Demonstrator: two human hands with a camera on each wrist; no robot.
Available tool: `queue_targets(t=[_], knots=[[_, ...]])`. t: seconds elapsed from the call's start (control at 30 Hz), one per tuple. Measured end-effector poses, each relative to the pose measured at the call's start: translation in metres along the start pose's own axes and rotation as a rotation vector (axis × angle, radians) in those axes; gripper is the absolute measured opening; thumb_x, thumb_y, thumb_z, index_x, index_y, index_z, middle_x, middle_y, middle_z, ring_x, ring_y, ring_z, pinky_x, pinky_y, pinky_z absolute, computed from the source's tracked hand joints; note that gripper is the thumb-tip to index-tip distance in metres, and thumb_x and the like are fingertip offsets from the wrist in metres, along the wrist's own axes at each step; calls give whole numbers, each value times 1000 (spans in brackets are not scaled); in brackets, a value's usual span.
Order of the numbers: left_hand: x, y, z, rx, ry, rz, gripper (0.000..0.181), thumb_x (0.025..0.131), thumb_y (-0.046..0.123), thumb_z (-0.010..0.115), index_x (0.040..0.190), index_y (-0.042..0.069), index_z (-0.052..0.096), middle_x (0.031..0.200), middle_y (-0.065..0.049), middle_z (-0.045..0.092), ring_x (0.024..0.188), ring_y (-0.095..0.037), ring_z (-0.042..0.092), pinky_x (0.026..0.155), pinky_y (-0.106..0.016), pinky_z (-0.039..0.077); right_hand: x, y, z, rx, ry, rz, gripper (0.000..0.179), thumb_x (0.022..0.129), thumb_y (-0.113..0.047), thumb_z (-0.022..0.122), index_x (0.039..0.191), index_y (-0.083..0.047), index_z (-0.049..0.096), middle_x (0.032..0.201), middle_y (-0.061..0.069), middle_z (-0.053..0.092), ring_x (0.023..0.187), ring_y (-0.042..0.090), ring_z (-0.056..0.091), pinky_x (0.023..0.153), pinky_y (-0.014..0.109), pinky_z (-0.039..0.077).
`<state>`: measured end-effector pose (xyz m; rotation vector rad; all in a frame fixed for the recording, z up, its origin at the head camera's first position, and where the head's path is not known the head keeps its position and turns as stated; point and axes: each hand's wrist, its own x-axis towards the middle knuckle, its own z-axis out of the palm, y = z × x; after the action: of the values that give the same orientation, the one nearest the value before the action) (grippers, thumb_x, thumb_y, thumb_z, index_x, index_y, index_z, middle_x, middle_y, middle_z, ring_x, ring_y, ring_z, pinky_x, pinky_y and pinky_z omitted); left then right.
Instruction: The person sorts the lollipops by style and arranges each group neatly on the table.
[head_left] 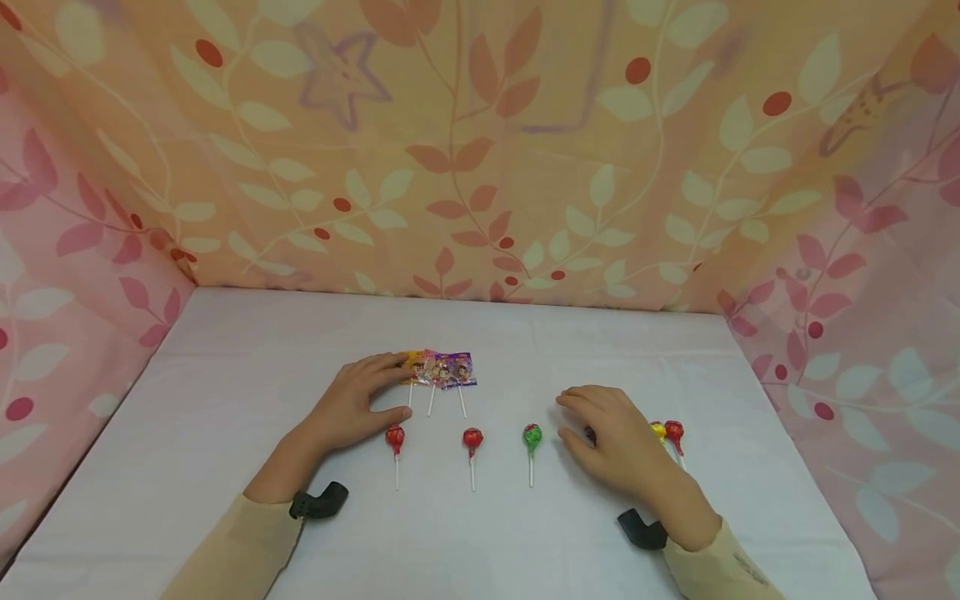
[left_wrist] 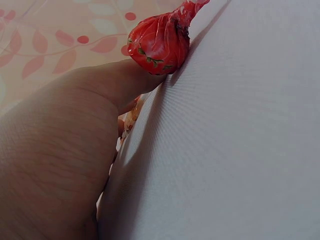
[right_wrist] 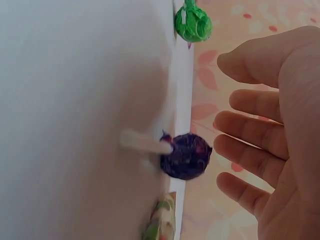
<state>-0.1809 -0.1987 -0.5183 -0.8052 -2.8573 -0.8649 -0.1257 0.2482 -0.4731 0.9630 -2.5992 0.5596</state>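
My left hand point(head_left: 352, 408) lies at the left end of a row of flat-wrapped lollipops point(head_left: 456, 369), its fingertips over the edge of the yellow one. Its thumb is just behind a red lollipop point(head_left: 394, 437), which looks large in the left wrist view point(left_wrist: 160, 42). Over a dark purple lollipop point(right_wrist: 186, 156) hovers my right hand point(head_left: 611, 437), fingers apart and slightly bent, with the purple ball mostly hidden beneath it in the head view. A green lollipop point(head_left: 532, 435) lies to the left of that hand. Whether the left fingers press the packet is hidden.
Another red lollipop point(head_left: 472, 438) lies between the left red one and the green one. To the right of my right hand are a yellow lollipop point(head_left: 657, 429) and a red-wrapped lollipop point(head_left: 674, 432). Patterned cloth point(head_left: 480, 167) walls the white table point(head_left: 420, 550) at back and sides.
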Motion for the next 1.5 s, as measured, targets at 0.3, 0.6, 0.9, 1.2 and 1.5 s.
queue_targets(t=[0.3, 0.6, 0.9, 1.2, 1.5], knots=[[0, -3, 3, -5, 0, 7, 66, 94, 49, 85, 152, 26, 66, 167, -6, 50, 157, -35, 40, 124, -65, 30, -11, 8, -5, -22, -8, -13, 41, 90, -23, 84, 126, -4, 76, 127, 6, 75, 123, 29, 69, 107, 55, 51], [0, -3, 3, 1, 9, -1, 65, 94, 50, 85, 151, 25, 67, 166, -6, 51, 156, -34, 41, 124, -63, 31, -19, 17, -11, -7, -7, -7, 43, 89, -21, 85, 128, -4, 75, 130, 4, 74, 125, 28, 68, 107, 55, 50], [1, -1, 0, -12, 3, 10, 65, 94, 50, 85, 152, 26, 67, 167, -4, 51, 156, -33, 40, 123, -64, 31, -29, 25, -17, -23, -29, 30, 47, 88, -23, 86, 130, -5, 75, 131, 4, 74, 127, 29, 67, 109, 54, 48], [1, 0, 1, -10, 2, 2, 65, 94, 49, 85, 152, 25, 67, 166, -5, 51, 156, -34, 41, 123, -64, 31, -40, 36, -24, -31, -14, 5, 48, 86, -20, 86, 131, -6, 75, 130, 5, 75, 122, 29, 68, 107, 52, 48], [2, 0, 0, -9, -1, 5, 65, 94, 49, 85, 152, 25, 67, 167, -4, 51, 156, -33, 40, 122, -64, 31, -47, 45, -30, -34, -21, 21, 51, 84, -20, 87, 132, -5, 74, 128, 5, 76, 120, 30, 69, 107, 52, 47]])
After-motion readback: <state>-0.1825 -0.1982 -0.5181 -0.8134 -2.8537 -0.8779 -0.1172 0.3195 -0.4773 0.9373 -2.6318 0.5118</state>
